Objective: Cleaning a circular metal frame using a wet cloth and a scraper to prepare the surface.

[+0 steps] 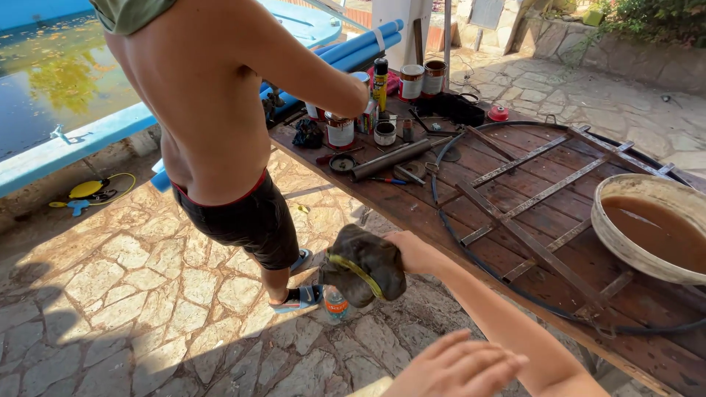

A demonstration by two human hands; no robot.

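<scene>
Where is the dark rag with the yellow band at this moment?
In the head view, the rag is low in the centre, held in the right hand over the stone floor, just off the near edge of the wooden table.

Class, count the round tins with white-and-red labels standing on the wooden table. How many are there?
3. One tin stands near the table's front edge beside the other person's arm; two tins stand side by side at the far end. More may be hidden behind that arm.

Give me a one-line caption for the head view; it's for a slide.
Right hand holds a dark bundle beside a workbench of tools, cans and a basin.
</scene>
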